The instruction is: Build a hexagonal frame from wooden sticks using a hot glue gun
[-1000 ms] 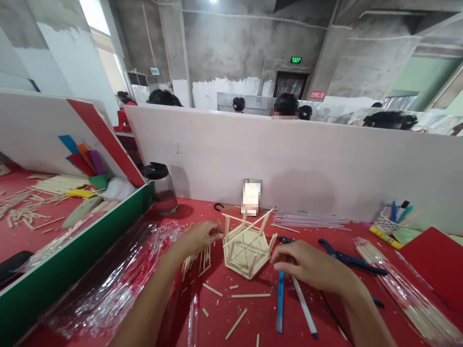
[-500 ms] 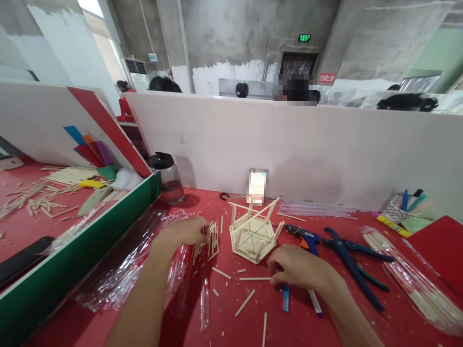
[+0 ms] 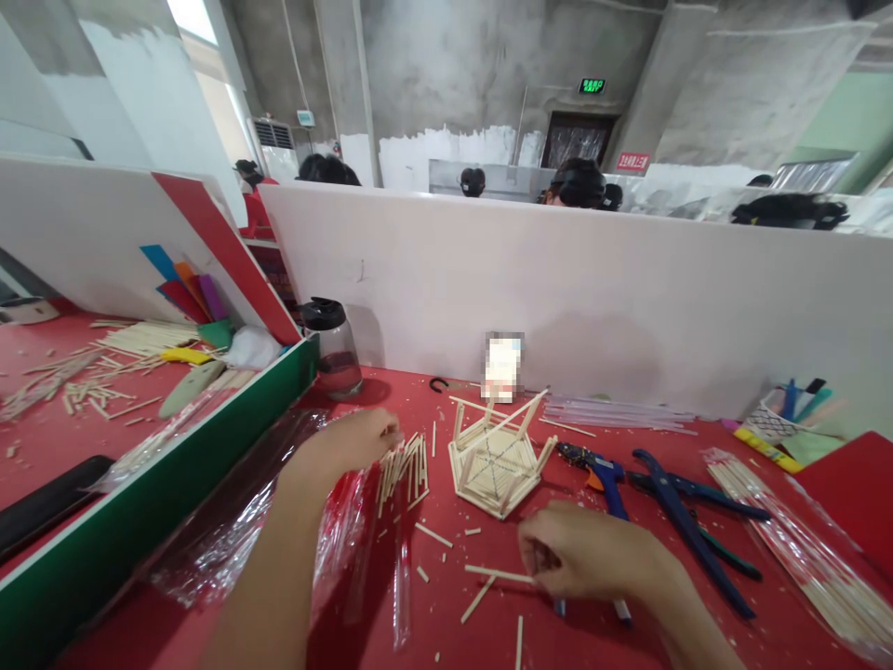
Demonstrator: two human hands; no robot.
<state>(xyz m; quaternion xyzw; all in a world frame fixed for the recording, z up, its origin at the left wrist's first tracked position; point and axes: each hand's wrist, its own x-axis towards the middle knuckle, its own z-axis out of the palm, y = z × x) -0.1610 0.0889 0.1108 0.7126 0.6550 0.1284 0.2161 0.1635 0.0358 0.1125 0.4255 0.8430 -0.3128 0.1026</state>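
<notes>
My right hand (image 3: 576, 549) is closed over the tabletop, its curled fingers at the right end of a thin wooden stick (image 3: 497, 573). Parts of a blue pen and a white pen show from under this hand. My left hand (image 3: 353, 442) has its fingers curled above the clear plastic packaging; whatever they hold is hidden. Just right of it lies a bunch of short wooden sticks (image 3: 405, 473). Between the hands stands a hexagonal stick frame (image 3: 499, 465) with a slatted base, upright posts and sticks across its top; neither hand touches it.
Blue-handled pliers (image 3: 687, 526) and a blue glue gun (image 3: 600, 470) lie right of the frame. Bagged sticks (image 3: 802, 558) are farther right. A glass jug (image 3: 336, 358) and a lit phone (image 3: 502, 368) stand by the white partition (image 3: 446, 270). A green divider (image 3: 174, 475) borders the left.
My right hand has moved nearer to me, down to the loose stick, whose right end has tilted toward me. My left hand has drawn away from the frame to the packaging and short sticks.
</notes>
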